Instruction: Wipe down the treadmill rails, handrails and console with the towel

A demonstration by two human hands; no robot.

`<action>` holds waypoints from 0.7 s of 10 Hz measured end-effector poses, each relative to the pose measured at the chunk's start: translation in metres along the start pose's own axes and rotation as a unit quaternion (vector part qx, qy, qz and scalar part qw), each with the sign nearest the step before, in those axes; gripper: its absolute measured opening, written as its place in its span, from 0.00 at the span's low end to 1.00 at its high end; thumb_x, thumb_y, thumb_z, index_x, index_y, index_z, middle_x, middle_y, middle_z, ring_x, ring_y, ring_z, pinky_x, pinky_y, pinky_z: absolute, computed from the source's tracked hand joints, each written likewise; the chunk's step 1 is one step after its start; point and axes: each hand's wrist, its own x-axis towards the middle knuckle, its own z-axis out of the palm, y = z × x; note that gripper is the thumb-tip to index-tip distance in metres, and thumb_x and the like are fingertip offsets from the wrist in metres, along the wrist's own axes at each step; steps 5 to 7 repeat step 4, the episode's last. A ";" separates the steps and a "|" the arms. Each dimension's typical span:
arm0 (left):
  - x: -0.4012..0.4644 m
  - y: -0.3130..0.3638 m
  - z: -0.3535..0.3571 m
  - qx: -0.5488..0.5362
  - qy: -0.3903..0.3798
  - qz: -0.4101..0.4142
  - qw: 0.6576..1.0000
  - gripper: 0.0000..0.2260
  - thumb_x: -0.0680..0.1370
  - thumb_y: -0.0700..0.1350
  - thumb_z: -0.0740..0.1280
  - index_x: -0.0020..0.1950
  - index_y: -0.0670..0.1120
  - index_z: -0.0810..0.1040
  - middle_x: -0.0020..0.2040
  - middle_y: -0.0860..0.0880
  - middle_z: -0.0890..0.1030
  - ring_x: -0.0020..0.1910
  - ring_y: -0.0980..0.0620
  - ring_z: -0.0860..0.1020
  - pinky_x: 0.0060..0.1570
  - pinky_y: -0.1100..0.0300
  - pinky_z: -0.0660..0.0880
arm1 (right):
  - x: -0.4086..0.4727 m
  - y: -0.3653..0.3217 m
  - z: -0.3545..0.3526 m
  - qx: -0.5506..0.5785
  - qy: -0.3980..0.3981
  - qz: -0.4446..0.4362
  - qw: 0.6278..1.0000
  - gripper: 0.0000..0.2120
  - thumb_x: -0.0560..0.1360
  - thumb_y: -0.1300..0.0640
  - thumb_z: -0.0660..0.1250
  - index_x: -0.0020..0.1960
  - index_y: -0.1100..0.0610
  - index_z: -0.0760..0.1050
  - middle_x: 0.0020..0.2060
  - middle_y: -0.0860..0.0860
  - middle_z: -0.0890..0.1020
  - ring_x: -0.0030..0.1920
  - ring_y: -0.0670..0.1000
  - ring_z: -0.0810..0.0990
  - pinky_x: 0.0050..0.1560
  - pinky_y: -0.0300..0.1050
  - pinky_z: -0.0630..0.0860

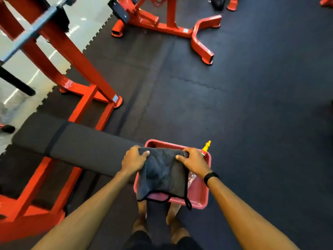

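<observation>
A dark grey towel (163, 173) with black edging hangs spread between my two hands, above a pink tray (199, 194). My left hand (133, 159) grips the towel's top left corner. My right hand (193, 162) grips the top right corner, with a black band on that wrist. A clear spray bottle with a yellow nozzle (205, 147) lies in the tray, mostly hidden behind my right hand. No treadmill is in view.
A black padded bench (72, 141) on a red frame (23, 204) stands to my left, touching the tray. Another red machine base (180, 27) sits ahead on the black rubber floor mats. Pale tiled floor lies at the far left. My bare feet are below the tray.
</observation>
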 end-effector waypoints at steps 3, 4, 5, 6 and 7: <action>0.084 -0.019 0.054 0.016 -0.117 -0.039 0.992 0.24 0.77 0.48 0.71 0.67 0.37 0.68 0.66 0.35 0.75 0.66 0.35 0.73 0.61 0.50 0.71 | 0.081 0.048 0.067 0.106 0.005 0.172 0.979 0.28 0.75 0.44 0.73 0.65 0.62 0.72 0.52 0.55 0.80 0.52 0.54 0.77 0.57 0.54 0.75; 0.092 -0.036 0.067 0.037 -0.145 -0.021 0.989 0.23 0.77 0.45 0.70 0.68 0.37 0.70 0.65 0.35 0.75 0.66 0.35 0.73 0.61 0.51 0.71 | 0.096 0.064 0.093 0.111 0.001 0.197 0.974 0.30 0.76 0.50 0.72 0.70 0.64 0.67 0.50 0.55 0.74 0.49 0.53 0.73 0.53 0.50 0.73; 0.092 -0.036 0.067 0.037 -0.145 -0.021 0.989 0.23 0.77 0.45 0.70 0.68 0.37 0.70 0.65 0.35 0.75 0.66 0.35 0.73 0.61 0.51 0.71 | 0.096 0.064 0.093 0.111 0.001 0.197 0.974 0.30 0.76 0.50 0.72 0.70 0.64 0.67 0.50 0.55 0.74 0.49 0.53 0.73 0.53 0.50 0.73; 0.092 -0.036 0.067 0.037 -0.145 -0.021 0.989 0.23 0.77 0.45 0.70 0.68 0.37 0.70 0.65 0.35 0.75 0.66 0.35 0.73 0.61 0.51 0.71 | 0.096 0.064 0.093 0.111 0.001 0.197 0.974 0.30 0.76 0.50 0.72 0.70 0.64 0.67 0.50 0.55 0.74 0.49 0.53 0.73 0.53 0.50 0.73; 0.092 -0.036 0.067 0.037 -0.145 -0.021 0.989 0.23 0.77 0.45 0.70 0.68 0.37 0.70 0.65 0.35 0.75 0.66 0.35 0.73 0.61 0.51 0.71 | 0.096 0.064 0.093 0.111 0.001 0.197 0.974 0.30 0.76 0.50 0.72 0.70 0.64 0.67 0.50 0.55 0.74 0.49 0.53 0.73 0.53 0.50 0.73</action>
